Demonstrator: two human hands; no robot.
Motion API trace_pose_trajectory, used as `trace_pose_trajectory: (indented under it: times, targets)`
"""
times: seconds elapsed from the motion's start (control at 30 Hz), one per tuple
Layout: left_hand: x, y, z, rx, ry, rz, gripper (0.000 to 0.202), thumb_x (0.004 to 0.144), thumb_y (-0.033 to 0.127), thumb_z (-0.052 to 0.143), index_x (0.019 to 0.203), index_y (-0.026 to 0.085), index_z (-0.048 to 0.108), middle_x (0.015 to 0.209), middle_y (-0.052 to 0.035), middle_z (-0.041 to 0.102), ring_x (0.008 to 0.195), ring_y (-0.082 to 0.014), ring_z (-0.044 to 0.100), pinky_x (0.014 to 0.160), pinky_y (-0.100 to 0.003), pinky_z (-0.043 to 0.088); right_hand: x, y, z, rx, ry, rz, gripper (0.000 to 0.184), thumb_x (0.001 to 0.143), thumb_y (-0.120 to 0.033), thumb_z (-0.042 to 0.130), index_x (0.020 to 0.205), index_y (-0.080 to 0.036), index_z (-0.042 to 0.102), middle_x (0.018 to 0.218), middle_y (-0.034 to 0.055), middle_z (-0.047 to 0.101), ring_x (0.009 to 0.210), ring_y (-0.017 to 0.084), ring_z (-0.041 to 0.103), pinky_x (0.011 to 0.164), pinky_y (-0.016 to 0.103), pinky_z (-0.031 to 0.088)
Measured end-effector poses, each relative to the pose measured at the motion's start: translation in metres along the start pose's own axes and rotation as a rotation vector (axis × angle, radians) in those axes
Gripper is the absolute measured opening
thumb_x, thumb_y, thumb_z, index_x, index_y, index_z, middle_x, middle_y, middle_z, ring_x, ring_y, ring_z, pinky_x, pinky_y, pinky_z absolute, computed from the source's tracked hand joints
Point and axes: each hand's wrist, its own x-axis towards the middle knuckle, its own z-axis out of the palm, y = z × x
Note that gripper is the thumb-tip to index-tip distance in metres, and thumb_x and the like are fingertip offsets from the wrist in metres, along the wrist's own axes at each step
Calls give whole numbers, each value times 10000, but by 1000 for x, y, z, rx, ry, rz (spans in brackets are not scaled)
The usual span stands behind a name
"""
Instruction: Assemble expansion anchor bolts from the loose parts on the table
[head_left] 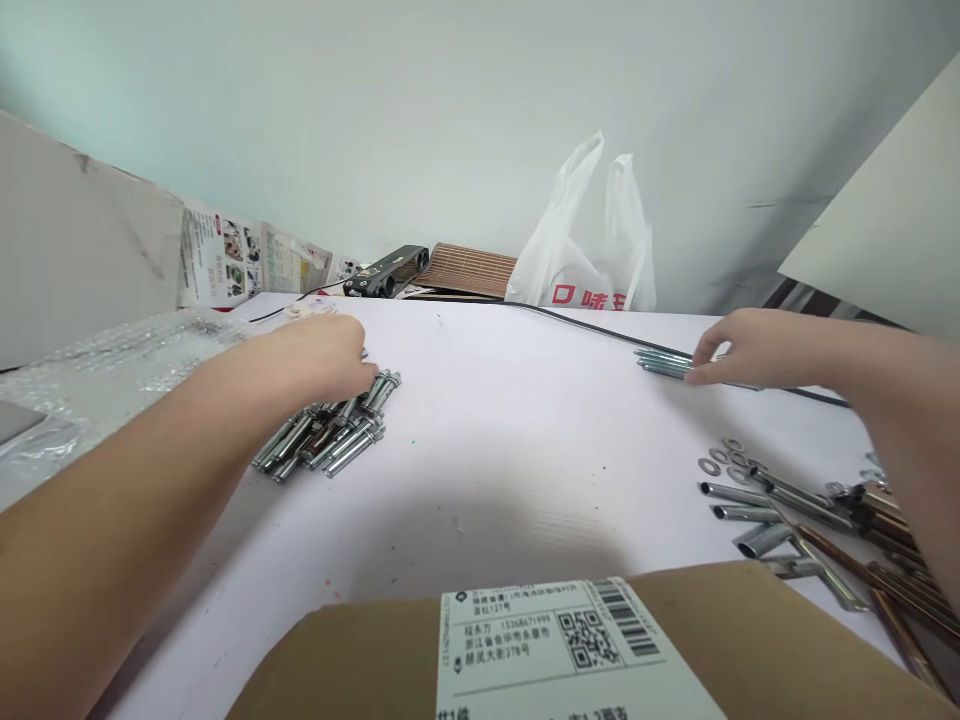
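My left hand is above the far edge of a pile of silver expansion bolts fitted with sleeves, nuts and washers. Its fingers are curled and mostly hidden; a small bit of something shows past the knuckles, too little to name. Across the table, my right hand has thumb and fingers closed around a small bundle of thin silver metal rods lying side by side. Below that wrist are loose washers, short metal sleeves and long rods, some copper-coloured.
A cardboard box with a shipping label stands at the near edge. Bubble wrap covers the left side. At the back are a white plastic bag, a slatted brown mat, a black device and a black cable.
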Motion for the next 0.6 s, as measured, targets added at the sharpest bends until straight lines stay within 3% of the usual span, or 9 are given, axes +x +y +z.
trace_pose_trajectory:
  times: [0.03, 0.13, 0.27, 0.37, 0.5, 0.6]
  targets:
    - [-3, 8, -1, 59, -33, -4, 271, 664, 415, 569, 655, 162, 666, 673, -136, 642, 706, -296, 604, 614, -357, 408, 3, -2, 5, 1, 30, -44, 292, 797, -405, 563, 912, -154, 657, 958, 177, 610, 701, 191, 563, 602, 337, 377]
    - [-14, 33, -1, 160, 47, 61, 356, 754, 412, 461, 839, 141, 675, 884, -170, 666, 833, -323, 608, 638, -362, 415, 11, -1, 14, -7, 91, -114, 230, 774, -357, 573, 861, -158, 648, 918, 180, 609, 676, 206, 549, 584, 344, 359]
    - [-29, 60, 12, 17, 5, 245, 352, 805, 389, 423, 852, 152, 679, 859, -152, 675, 773, -288, 616, 621, -352, 414, 17, 7, 19, -4, 101, -133, 227, 782, -353, 555, 871, -166, 647, 918, 182, 606, 702, 234, 551, 584, 349, 353]
    - [-38, 77, 30, -180, -18, 499, 300, 833, 299, 409, 848, 173, 681, 809, -111, 681, 771, -245, 606, 652, -335, 423, 18, 9, 22, 6, 109, -170, 212, 782, -319, 543, 889, -169, 648, 939, 179, 604, 726, 226, 550, 592, 334, 357]
    - [-47, 93, 54, -388, 57, 873, 250, 850, 202, 420, 812, 160, 663, 755, -67, 676, 802, -202, 568, 744, -313, 429, 21, 8, 24, 3, 101, -180, 160, 753, -283, 553, 803, -170, 654, 848, 156, 608, 664, 201, 535, 545, 307, 338]
    - [-51, 98, 64, -469, 87, 991, 242, 854, 169, 427, 827, 149, 666, 772, -60, 681, 803, -185, 556, 777, -304, 427, 20, 5, 25, 2, 102, -205, 133, 743, -270, 565, 749, -177, 660, 813, 140, 610, 620, 179, 520, 513, 295, 310]
